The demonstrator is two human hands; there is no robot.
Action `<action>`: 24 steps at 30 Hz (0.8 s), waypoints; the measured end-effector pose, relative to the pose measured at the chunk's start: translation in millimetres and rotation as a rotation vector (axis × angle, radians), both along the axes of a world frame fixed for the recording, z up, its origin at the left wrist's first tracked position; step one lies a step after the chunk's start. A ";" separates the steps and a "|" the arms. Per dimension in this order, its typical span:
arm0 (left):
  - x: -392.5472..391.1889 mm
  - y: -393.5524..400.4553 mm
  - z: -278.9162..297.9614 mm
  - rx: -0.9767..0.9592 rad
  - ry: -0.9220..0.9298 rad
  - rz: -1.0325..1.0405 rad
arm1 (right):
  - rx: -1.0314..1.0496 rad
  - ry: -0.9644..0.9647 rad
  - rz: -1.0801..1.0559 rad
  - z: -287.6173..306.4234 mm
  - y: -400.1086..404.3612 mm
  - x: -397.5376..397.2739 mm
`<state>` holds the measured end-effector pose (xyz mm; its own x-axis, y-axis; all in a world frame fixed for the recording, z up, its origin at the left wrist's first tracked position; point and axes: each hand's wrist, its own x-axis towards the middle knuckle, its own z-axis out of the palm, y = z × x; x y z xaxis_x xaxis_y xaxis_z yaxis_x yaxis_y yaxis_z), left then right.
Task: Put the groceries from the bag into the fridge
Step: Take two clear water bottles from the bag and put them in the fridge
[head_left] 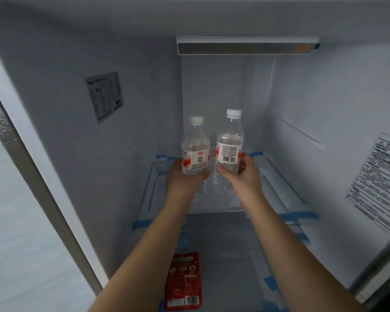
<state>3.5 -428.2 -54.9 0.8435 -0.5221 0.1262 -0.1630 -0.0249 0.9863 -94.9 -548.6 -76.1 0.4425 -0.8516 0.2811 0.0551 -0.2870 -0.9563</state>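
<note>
over glass shelf (286,197) | hands: left (182,176), right (245,174) each gripping clear ribbed bottle (195,152) (229,147)

- The left bottle (195,146) is clear plastic with a white cap and a red-and-white label showing a small square code. It stands upright, gripped around its base, above the glass shelf (277,176) deep inside the fridge (126,131).
- The right bottle (229,141) is the same kind, white-capped, its label turned to show fine print and a barcode. It is upright, just beside the left one, its cap slightly higher, held around its lower half.
- A flat red packet (182,281) with green and yellow print and a barcode lies on a lower shelf, near the front, left of centre.
- The fridge interior is white; blue tape strips mark the shelf corners.
</note>
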 end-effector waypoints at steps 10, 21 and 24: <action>12.3 -26.8 -3.9 -0.015 -0.001 0.060 | 0.021 0.022 0.005 -5.0 -17.3 19.0; 29.6 -49.2 -15.0 -0.020 -0.132 -0.027 | -0.059 0.086 -0.048 -6.6 -33.6 35.6; 33.3 -52.2 -16.1 -0.001 -0.173 -0.032 | -0.073 0.116 -0.033 -4.3 -35.1 37.9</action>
